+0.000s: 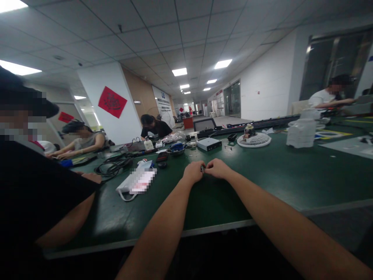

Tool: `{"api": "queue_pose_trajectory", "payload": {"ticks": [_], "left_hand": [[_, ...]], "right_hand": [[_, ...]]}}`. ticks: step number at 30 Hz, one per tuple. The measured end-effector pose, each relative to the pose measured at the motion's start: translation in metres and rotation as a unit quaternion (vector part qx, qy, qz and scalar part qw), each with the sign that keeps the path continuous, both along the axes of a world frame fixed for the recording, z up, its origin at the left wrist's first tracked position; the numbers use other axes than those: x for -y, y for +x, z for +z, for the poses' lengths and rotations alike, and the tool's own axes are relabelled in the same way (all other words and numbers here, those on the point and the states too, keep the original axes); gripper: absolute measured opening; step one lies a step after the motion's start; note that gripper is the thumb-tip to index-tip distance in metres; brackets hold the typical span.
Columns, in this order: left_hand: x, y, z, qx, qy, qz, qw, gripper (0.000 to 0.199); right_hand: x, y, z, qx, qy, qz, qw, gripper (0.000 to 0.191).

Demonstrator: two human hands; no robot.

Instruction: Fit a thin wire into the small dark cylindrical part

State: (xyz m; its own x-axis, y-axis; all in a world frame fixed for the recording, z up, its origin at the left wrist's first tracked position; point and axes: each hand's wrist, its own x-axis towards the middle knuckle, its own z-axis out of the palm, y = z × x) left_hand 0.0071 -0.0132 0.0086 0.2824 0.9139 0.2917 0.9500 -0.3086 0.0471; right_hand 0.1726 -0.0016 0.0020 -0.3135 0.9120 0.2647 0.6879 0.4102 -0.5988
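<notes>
Over the middle of the green table, my left hand (194, 172) and my right hand (217, 169) meet with their fingers closed. Between their fingertips is a small metallic piece (202, 169), too small to name. My left fingers are wrapped round it, and my right fingertips pinch at its right side. A grey metal box (209, 144) lies just beyond my hands. Behind and to the right of them stands a white round fan grille (253, 140) with a motor on top.
A person in black (37, 186) stands close on the left. On the green table (279, 179) lie a white bag (132, 181), black cables (112, 165), a black mouse (162, 165) and white foam (301, 133). Other people sit farther off.
</notes>
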Motion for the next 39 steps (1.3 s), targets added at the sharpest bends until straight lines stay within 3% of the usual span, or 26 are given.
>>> {"api": "queue_pose_trajectory", "payload": {"ticks": [7,14,20,26,32,39], "left_hand": [[-0.0001,0.0051,0.0012,-0.003,0.005,0.008,1.000,0.029],[0.0042,0.0038,0.0051,-0.009,0.011,0.017,1.000,0.030],[0.0045,0.0058,0.0046,-0.014,0.010,0.017,1.000,0.028],[0.0061,0.0050,0.0057,-0.019,0.006,0.019,1.000,0.029],[0.0058,0.0074,0.0064,-0.019,0.011,0.018,1.000,0.028],[0.0066,0.0054,0.0062,-0.023,0.011,0.022,0.999,0.029]], "right_hand": [[-0.0016,0.0002,-0.0007,0.006,0.015,-0.044,0.999,0.020],[0.0023,-0.0015,0.0032,-0.008,0.017,0.003,1.000,0.018],[0.0005,-0.0014,0.0020,-0.003,0.026,-0.028,0.999,0.018],[0.0019,0.0005,0.0019,-0.008,-0.008,0.009,1.000,0.018],[-0.0011,0.0002,0.0016,-0.004,0.015,-0.036,0.999,0.018],[0.0039,0.0005,0.0039,-0.005,0.006,0.008,1.000,0.018]]}}
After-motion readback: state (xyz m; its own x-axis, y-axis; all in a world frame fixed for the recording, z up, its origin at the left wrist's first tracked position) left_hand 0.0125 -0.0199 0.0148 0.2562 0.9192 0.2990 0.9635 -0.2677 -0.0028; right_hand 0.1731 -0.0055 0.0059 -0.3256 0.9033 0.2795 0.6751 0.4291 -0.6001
